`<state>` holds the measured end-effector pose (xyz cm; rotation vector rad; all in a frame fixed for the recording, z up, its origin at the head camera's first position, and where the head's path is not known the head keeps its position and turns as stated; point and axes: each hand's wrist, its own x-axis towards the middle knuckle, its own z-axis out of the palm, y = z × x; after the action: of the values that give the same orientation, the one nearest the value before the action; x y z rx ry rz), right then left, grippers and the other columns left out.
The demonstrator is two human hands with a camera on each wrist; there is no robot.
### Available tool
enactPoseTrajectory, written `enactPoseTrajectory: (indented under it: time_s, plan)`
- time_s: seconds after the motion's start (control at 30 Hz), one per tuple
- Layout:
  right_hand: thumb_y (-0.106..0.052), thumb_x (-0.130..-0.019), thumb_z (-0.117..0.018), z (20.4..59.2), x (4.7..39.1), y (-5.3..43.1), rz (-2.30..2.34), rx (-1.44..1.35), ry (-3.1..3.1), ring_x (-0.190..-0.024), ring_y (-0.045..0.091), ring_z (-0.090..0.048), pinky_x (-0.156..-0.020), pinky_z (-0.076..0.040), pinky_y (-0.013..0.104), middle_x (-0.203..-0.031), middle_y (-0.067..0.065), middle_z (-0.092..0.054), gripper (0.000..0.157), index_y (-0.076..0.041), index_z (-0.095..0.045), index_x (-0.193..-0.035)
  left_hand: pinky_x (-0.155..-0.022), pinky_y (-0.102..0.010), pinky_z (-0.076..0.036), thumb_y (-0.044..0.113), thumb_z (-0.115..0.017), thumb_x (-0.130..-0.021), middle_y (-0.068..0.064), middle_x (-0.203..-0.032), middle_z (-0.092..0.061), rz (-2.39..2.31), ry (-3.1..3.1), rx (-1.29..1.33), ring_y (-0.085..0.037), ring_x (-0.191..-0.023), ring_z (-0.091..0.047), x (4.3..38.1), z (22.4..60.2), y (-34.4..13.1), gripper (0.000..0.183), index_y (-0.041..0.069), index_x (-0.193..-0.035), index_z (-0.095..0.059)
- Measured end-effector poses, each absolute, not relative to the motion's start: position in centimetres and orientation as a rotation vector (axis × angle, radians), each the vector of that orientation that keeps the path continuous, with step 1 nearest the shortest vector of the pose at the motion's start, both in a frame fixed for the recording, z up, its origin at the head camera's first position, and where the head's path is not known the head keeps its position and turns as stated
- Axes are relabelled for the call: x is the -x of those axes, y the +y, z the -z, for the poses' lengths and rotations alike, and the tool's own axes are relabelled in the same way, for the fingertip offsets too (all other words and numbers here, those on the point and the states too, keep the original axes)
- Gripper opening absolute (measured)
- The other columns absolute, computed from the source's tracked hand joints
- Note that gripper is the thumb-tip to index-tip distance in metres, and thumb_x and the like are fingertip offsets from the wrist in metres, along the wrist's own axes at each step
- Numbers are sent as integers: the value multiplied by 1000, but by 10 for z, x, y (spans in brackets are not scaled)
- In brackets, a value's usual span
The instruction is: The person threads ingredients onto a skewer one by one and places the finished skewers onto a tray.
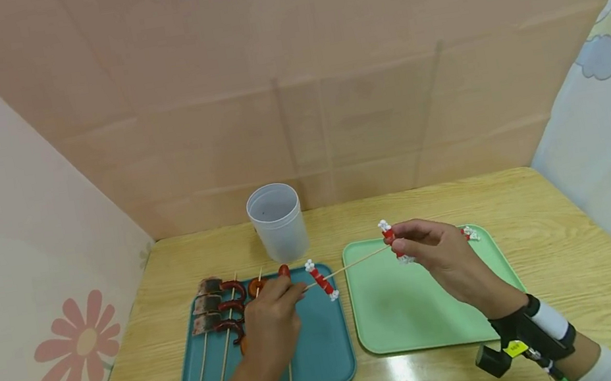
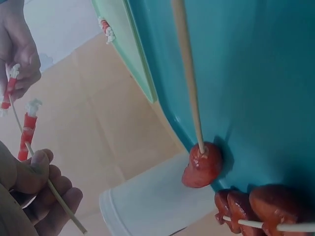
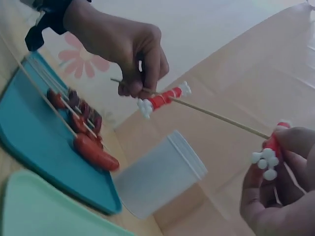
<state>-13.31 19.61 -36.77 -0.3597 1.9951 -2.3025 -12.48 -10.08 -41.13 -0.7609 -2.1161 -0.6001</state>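
Note:
My left hand [image 1: 274, 322] pinches a thin wooden skewer [image 1: 355, 262] near one end, above the blue tray [image 1: 331, 353]. Threaded on that skewer, close to the left fingers, is a red piece with white knobbly ends [image 1: 322, 280]. At the skewer's other end my right hand [image 1: 445, 261] holds a second such red-and-white piece [image 3: 271, 147] between thumb and fingers, above the green tray [image 1: 417, 326]. The skewer's tip meets this piece; whether it has gone in, I cannot tell. Another red-and-white piece [image 1: 470, 233] lies on the green tray, partly hidden behind the right hand.
Loaded skewers lie on the blue tray: dark squarish pieces [image 1: 205, 304], curled reddish-brown pieces [image 1: 231, 307], orange pieces [image 1: 257, 286] and a sausage [image 3: 93, 152]. Behind the tray stands a translucent plastic cup [image 1: 282, 234]. A brown paper wall [image 1: 329, 113] closes off the back.

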Motion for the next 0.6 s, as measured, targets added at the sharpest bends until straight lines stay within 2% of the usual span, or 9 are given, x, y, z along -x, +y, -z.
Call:
enactPoseTrajectory:
  time_s: [0.13, 0.23, 0.43, 0.6]
  plan:
    - [1, -94, -56, 376, 130, 185, 2384, 375, 1858, -88, 10, -62, -79, -53, 22, -101, -3, -68, 24, -11, -71, -108, -47, -24, -51, -17, -72, -68, -1, -72, -55, 617, -2091, 781, -13, -62, -58, 125, 410, -99, 24, 5, -76, -77]
    - [1, -94, -56, 386, 126, 168, 2375, 409, 1818, -88, 10, -62, -79, -53, 22, -100, -3, -68, 24, -12, -72, -106, -49, -24, -51, -18, -71, -67, -2, -72, -56, 630, -2048, 823, -14, -62, -59, 125, 406, -95, 25, 4, -76, -77]
    - [-7, -93, -61, 397, 120, 136, 2358, 286, 1851, -91, 13, -62, -80, -52, 23, -106, 0, -67, 19, -5, -68, -110, -48, -21, -51, -15, -72, -69, -2, -71, -55, 625, -2037, 858, -13, -59, -57, 121, 400, -84, 21, 3, -78, -77]
    - [-12, -90, -65, 395, 123, 134, 2241, 278, 2026, -95, 20, -64, -83, -53, 31, -108, 5, -69, 28, 1, -67, -115, -52, -24, -52, -12, -70, -75, -1, -73, -57, 652, -2110, 823, -13, -64, -57, 121, 400, -86, 19, 5, -79, -78]
